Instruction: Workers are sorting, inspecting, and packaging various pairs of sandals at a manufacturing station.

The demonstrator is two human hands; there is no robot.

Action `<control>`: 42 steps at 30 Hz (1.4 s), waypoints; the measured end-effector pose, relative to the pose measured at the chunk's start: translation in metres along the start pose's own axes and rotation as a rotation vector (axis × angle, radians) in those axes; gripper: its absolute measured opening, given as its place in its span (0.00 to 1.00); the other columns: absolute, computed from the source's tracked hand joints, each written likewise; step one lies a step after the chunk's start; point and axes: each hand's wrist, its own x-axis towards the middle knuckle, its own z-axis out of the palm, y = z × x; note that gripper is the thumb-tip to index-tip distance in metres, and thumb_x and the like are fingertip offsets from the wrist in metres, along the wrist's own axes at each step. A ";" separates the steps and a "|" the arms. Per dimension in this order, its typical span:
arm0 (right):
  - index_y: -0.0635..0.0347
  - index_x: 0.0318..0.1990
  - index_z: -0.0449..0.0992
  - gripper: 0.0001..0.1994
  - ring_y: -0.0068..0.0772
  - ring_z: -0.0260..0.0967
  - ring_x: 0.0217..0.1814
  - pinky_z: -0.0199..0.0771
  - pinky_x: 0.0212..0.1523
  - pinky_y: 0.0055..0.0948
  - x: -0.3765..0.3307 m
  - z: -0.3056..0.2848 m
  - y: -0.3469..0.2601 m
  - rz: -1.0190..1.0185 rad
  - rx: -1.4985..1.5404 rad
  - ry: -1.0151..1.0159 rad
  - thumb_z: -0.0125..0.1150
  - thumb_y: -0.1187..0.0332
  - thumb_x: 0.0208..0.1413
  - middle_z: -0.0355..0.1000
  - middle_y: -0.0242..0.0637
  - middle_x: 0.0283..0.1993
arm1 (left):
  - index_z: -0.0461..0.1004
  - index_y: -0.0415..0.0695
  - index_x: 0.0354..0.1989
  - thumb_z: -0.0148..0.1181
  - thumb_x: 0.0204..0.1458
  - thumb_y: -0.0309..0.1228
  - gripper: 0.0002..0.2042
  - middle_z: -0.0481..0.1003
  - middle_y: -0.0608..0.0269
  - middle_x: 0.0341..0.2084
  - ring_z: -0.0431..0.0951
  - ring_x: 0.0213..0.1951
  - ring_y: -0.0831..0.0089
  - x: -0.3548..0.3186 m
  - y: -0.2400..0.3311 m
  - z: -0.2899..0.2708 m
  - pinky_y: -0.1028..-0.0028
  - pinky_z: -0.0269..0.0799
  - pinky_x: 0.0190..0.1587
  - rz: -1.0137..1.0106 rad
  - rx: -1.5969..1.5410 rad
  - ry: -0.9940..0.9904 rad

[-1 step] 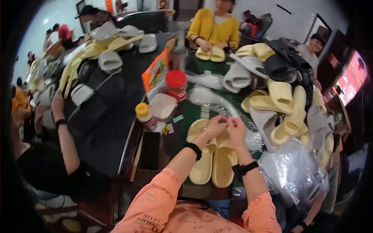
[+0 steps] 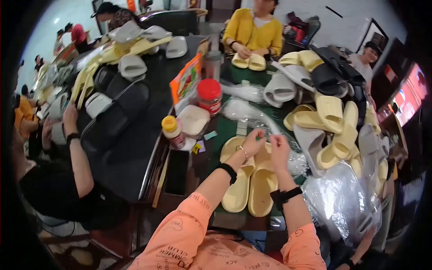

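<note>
Right below both hands lie the slippers [image 2: 249, 186], toes pointing away across the desk [image 2: 225, 128]. Left hand [image 2: 253, 141] and right hand [image 2: 279, 150] pinch something small together above the toes; what, I cannot tell.

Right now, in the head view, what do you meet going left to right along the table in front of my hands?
Yellow-capped bottle → white square lid → left hand → right hand → pile of pale yellow slippers.

A pair of pale yellow foam slippers [image 2: 249, 184] lay at the green table's [image 2: 225, 130] near edge, a red-lidded plastic jar [image 2: 209, 96] behind them leftward.
</note>
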 end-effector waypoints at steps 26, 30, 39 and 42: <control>0.63 0.35 0.64 0.07 0.37 0.67 0.32 0.64 0.33 0.30 -0.008 0.006 0.007 0.048 -0.028 -0.063 0.46 0.69 0.53 0.67 0.42 0.30 | 0.70 0.37 0.27 0.49 0.49 0.30 0.08 0.69 0.64 0.18 0.69 0.22 0.79 0.000 0.007 -0.004 0.79 0.64 0.26 -0.360 -0.180 -0.098; 0.63 0.35 0.63 0.08 0.38 0.65 0.33 0.63 0.34 0.29 -0.008 0.008 0.001 0.122 0.055 -0.014 0.45 0.67 0.54 0.66 0.42 0.31 | 0.69 0.38 0.30 0.48 0.51 0.31 0.08 0.66 0.72 0.20 0.62 0.24 0.84 0.002 0.023 -0.010 0.83 0.59 0.26 -0.351 -0.200 -0.028; 0.63 0.31 0.65 0.07 0.21 0.59 0.25 0.61 0.28 0.21 -0.009 0.010 0.008 0.067 0.039 -0.116 0.49 0.68 0.52 0.64 0.34 0.23 | 0.71 0.40 0.32 0.47 0.52 0.29 0.07 0.60 0.77 0.15 0.56 0.18 0.88 0.004 0.021 -0.010 0.87 0.49 0.20 -0.389 -0.417 0.090; 0.64 0.30 0.65 0.07 0.14 0.56 0.25 0.59 0.27 0.18 -0.013 0.010 -0.002 0.084 0.054 -0.126 0.49 0.69 0.52 0.62 0.28 0.21 | 0.70 0.39 0.34 0.47 0.52 0.28 0.07 0.60 0.77 0.15 0.56 0.18 0.88 0.003 0.022 -0.013 0.87 0.49 0.20 -0.346 -0.419 0.105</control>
